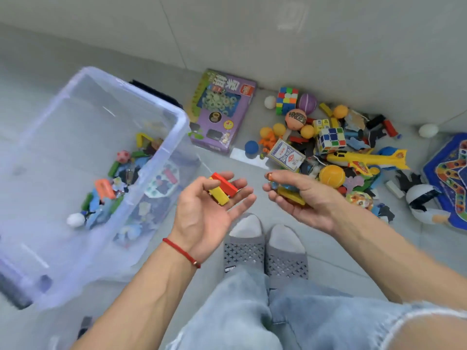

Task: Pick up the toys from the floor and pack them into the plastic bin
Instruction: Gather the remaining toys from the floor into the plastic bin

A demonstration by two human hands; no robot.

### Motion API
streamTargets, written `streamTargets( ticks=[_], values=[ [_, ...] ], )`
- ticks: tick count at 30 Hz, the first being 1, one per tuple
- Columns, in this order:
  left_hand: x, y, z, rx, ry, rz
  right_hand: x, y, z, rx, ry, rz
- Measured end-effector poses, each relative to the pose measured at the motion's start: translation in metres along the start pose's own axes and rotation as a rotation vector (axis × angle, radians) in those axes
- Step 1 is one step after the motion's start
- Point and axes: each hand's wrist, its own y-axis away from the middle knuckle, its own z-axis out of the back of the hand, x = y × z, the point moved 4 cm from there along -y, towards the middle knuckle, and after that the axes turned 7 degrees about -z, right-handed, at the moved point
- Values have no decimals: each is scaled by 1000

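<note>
1. Two hands, palms up, above our knees and socked feet. Our left hand carries a red block and a yellow block across its loosely spread fingers; the two blocks touch, the red one nearer the fingertips.
2. Our right hand is cupped round several small pieces; thumb and fingers curl over a yellow block, with something blue just above it. We cannot tell what the other pieces are.
3. The clear plastic bin stands to the left of the left hand, its near corner just beside the wrist. Inside lie small toys: green and orange blocks, a white ball, a pink patterned ball.
4. Beyond and to the right of the right hand, the pile of toys on the floor: a card box close beyond the fingertips, a yellow ball just past the knuckles, a yellow toy plane, two puzzle cubes, orange balls.
5. Beyond the left hand's fingertips, well apart, a purple game box lies flat near the wall.
6. Far right of the grip, a blue game mat.
</note>
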Motion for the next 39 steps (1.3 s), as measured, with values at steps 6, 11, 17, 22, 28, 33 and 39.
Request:
streamTargets(
  ticks=[6, 11, 17, 22, 28, 33, 39],
  values=[
    [-129, 95, 36, -202, -55, -313, 55, 24, -170, 190, 364, 11],
    [-184, 121, 87, -420, -121, -320, 58, 20, -257, 260, 536, 110],
    [-199, 133, 105, -682, -271, -467, 30, -7, -292, 157, 431, 37],
    [-187, 120, 84, -674, -384, -671, 50, -11, -270, 125, 647, -7],
    [-117, 60, 18, -337, -625, -710, 132, -8, -140, -159, 797, 325],
    [-29, -34, -8, -160, -942, -466, 121, -28, 15, -666, 1112, 414],
    [33, -141, -3, -69, -1426, -471, 70, -102, 81, -813, 1627, 531]
  ],
)
